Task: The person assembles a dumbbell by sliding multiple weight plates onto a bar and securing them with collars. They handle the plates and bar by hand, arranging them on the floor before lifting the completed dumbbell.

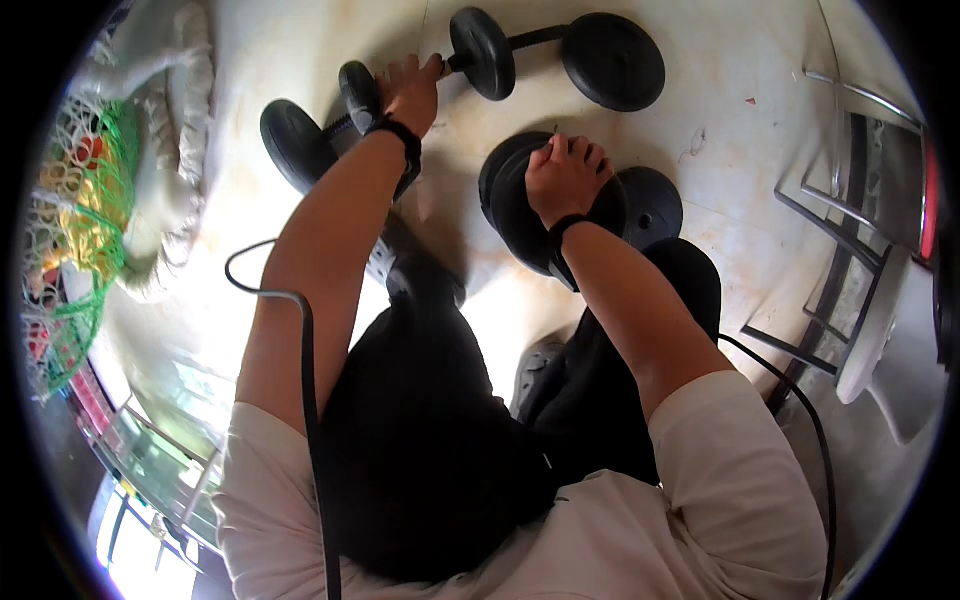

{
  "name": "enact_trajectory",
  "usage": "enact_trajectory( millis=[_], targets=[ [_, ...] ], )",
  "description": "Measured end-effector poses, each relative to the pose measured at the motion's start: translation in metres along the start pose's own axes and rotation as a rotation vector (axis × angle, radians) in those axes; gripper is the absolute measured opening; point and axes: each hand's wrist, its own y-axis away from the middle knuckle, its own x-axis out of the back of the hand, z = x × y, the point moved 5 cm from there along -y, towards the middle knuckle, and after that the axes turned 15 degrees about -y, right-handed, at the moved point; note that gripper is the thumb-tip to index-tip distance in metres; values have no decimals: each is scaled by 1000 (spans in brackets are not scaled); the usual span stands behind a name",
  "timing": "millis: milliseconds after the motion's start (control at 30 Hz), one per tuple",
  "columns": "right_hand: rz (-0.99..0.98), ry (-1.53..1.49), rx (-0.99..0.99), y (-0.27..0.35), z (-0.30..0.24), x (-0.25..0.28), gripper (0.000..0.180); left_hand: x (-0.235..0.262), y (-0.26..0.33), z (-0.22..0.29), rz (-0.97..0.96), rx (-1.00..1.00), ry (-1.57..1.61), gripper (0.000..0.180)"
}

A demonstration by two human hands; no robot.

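A black dumbbell (pixel 481 55) with a threaded bar lies across the floor at the upper middle, round plates spaced along it. My left hand (pixel 408 95) is closed around its handle, between the two inner plates. Closer to me, my right hand (pixel 568 180) rests with bent fingers over the top of some black weight plates (pixel 517 205) grouped together. What lies under that palm is hidden. Just right of this group, another black plate (pixel 652 207) with a centre hole is partly covered by my right arm and knee.
Net bags of colourful items (pixel 100 200) and a pale wrapped frame (pixel 190 110) stand at the left. On the right is a chair (pixel 880 330) with metal legs. Black cables (pixel 310 400) hang beside my arms. My shoes (pixel 540 370) are on the pale floor (pixel 740 130).
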Motion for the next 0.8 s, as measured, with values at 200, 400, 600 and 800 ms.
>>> enact_trajectory(
  millis=[200,400,600,800],
  targets=[
    [-280,-208,145,-62,73,-33,20,-3,0,6,-121,-25,149,37],
    [-208,-654,-711,-158,185,-25,36,-115,-9,-20,-162,-185,-113,43],
    [-349,-1174,-1009,-157,164,-34,71,-26,13,-9,-187,-157,239,52],
    [-440,-1095,-1028,-184,238,-82,80,15,17,18,-156,-173,102,49]
  ],
)
